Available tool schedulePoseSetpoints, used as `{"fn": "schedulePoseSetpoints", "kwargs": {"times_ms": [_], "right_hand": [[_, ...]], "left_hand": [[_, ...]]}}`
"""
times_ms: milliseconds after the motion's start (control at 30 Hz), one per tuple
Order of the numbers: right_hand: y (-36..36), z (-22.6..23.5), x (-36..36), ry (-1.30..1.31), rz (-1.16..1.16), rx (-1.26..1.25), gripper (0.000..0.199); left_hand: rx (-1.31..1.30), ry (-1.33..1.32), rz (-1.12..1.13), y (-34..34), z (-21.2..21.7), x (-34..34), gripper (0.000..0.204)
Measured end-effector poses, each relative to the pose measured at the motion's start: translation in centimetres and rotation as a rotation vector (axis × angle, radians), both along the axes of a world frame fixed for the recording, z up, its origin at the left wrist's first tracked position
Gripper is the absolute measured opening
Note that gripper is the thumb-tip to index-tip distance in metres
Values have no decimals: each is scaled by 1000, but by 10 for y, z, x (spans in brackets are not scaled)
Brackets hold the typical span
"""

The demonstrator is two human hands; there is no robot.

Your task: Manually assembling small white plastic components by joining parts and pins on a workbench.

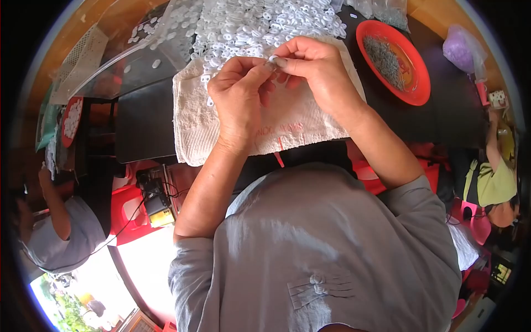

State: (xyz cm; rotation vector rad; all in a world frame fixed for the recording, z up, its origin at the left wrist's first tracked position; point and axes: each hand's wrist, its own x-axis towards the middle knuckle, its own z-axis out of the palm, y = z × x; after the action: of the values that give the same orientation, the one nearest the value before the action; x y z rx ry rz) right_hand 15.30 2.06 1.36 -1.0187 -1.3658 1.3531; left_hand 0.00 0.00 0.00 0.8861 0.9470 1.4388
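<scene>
My left hand (pixel 237 97) and my right hand (pixel 319 69) meet over a cream towel (pixel 199 135) on the dark table. Thumbs and forefingers of both are pinched together on a small white plastic piece (pixel 272 57), mostly covered by the fingertips. Just beyond them spreads a heap of white plastic pieces (pixel 249 30), many with holes, and a few lie loose on the towel beside my left hand. To the right of my right hand is a red oval plate (pixel 421 88) holding a pile of thin grey metal pins (pixel 383 62).
A clear plastic sheet or bin (pixel 138 69) with scattered white pieces stands at the far left. Clear bags (pixel 390 12) sit at the back right, and a purple bag (pixel 459 50) lies beyond the plate. Other people work at the left and right edges.
</scene>
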Motion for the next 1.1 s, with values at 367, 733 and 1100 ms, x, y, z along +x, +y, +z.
{"fn": "schedulePoseSetpoints", "kwargs": {"times_ms": [367,733,1100], "right_hand": [[7,16,23,41,212,-62,14],[6,20,31,91,299,-205,20],[3,20,30,76,347,-209,22]], "left_hand": [[212,-28,-97,-3,3,6,20],[277,35,-164,-8,5,8,23],[283,-44,-220,-5,0,3,20]]}}
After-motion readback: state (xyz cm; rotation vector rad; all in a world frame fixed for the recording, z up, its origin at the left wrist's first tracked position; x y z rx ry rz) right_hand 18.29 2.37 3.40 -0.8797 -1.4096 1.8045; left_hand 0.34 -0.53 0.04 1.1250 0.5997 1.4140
